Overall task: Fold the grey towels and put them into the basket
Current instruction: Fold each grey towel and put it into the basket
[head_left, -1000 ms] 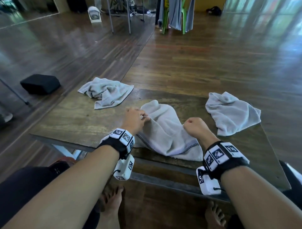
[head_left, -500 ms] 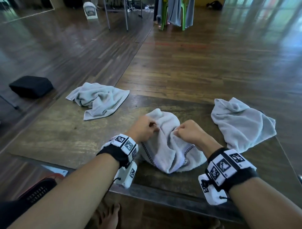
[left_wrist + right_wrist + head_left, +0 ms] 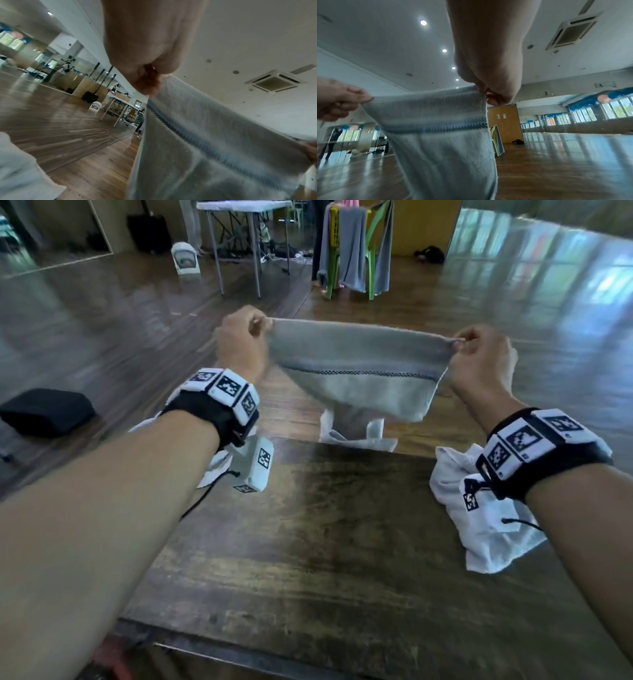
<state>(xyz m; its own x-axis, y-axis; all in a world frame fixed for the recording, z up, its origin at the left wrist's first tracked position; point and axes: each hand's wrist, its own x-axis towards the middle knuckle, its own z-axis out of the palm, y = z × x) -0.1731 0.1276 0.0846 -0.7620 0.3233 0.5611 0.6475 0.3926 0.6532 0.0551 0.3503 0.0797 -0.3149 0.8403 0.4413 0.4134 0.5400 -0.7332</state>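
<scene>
A grey towel (image 3: 359,371) with a dark stitched band hangs stretched in the air above the far edge of the wooden table (image 3: 342,542). My left hand (image 3: 245,337) pinches its top left corner and my right hand (image 3: 474,350) pinches its top right corner. The towel's lower end (image 3: 356,436) trails onto the table. The same towel (image 3: 214,142) fills the left wrist view and hangs from my right hand (image 3: 489,93) in the right wrist view. A second crumpled grey towel (image 3: 479,525) lies on the table under my right wrist. A third towel (image 3: 212,467) peeks out behind my left wrist. No basket is in view.
A black box (image 3: 48,412) sits on the floor to the left. Further back stand a white folding table (image 3: 246,234), a green chair (image 3: 356,251) draped with grey cloth, and a small white fan (image 3: 185,258). The wooden floor stretches all around.
Both hands have lifted the middle towel off the table and pulled its top edge taut between them. The head view has tilted up and closer to the table.
</scene>
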